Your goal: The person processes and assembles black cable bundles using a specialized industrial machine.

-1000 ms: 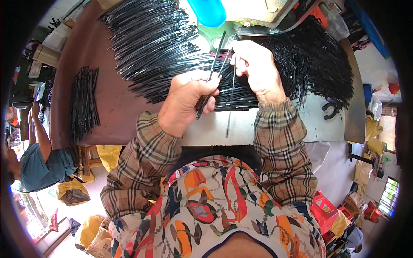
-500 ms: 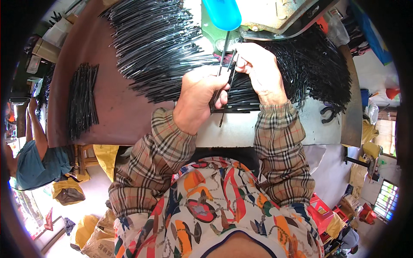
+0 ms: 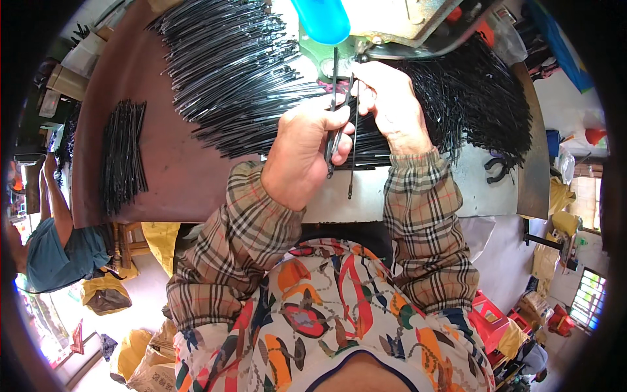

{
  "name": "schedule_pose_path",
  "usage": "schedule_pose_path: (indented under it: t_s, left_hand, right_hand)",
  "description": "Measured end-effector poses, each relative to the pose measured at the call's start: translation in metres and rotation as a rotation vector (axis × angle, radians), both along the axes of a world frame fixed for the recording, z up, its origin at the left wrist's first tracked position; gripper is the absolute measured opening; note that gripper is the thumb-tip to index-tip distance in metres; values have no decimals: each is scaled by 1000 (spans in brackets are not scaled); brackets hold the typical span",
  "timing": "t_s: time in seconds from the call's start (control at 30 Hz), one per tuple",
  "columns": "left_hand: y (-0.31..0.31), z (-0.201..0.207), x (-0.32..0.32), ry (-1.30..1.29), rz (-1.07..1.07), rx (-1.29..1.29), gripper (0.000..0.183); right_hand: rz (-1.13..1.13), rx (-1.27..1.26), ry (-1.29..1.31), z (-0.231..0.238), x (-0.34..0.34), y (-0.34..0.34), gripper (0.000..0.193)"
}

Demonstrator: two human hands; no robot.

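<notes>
My left hand [image 3: 304, 134] is closed around a few thin black rods [image 3: 334, 85], which stand nearly upright and poke out above and below the fist. Just to its right, my right hand [image 3: 395, 104] pinches the upper end of a single thin black rod [image 3: 353, 163]. That rod hangs down close beside my left fingers and has a small knob at its lower end; whether they touch it I cannot tell. Behind both hands lies a broad spread of similar black rods [image 3: 228, 72], reaching under my wrists. A tangled heap of them [image 3: 483, 98] fills the table's right side.
A smaller bundle of rods [image 3: 123, 153] lies on the brown table cover [image 3: 166, 176] at left. Dark-handled pliers [image 3: 498, 168] rest near the right edge. A blue rounded object [image 3: 323, 19] and a metal machine part [image 3: 398, 23] overhang the back. Another person [image 3: 59, 251] is at far left.
The rods in my left hand have turned more upright. The rod in my right hand has swung to hang straight down, now farther apart from the left hand's rods.
</notes>
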State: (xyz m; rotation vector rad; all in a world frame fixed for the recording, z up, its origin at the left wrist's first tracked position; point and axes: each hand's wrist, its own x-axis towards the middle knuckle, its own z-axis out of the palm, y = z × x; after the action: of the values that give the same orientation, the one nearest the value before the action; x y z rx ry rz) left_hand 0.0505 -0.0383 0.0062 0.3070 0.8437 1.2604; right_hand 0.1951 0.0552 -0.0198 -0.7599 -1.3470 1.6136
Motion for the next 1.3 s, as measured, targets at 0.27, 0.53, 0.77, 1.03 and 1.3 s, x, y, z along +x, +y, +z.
schedule_pose_path:
  t_s: [0.27, 0.53, 0.77, 1.03, 1.3]
  left_hand:
    - [-4, 0, 11, 686, -2, 176, 21]
    - [-48, -23, -90, 1694, 550, 485, 22]
    - [-103, -37, -300, 2935, 13, -24, 47]
    - [-95, -41, -263, 2992, 177, -115, 48]
    - [-85, -16, -39, 1619, 73, 759, 19]
  right_hand:
    - [-13, 119, 207, -22, -12, -6, 20]
    - [-66, -2, -166, 38, 18, -46, 25]
    - [-189, 18, -333, 28, 53, -73, 12]
    - [-149, 354, -761, 13, 75, -101, 8]
    - [-25, 715, -839, 0, 56, -96, 10]
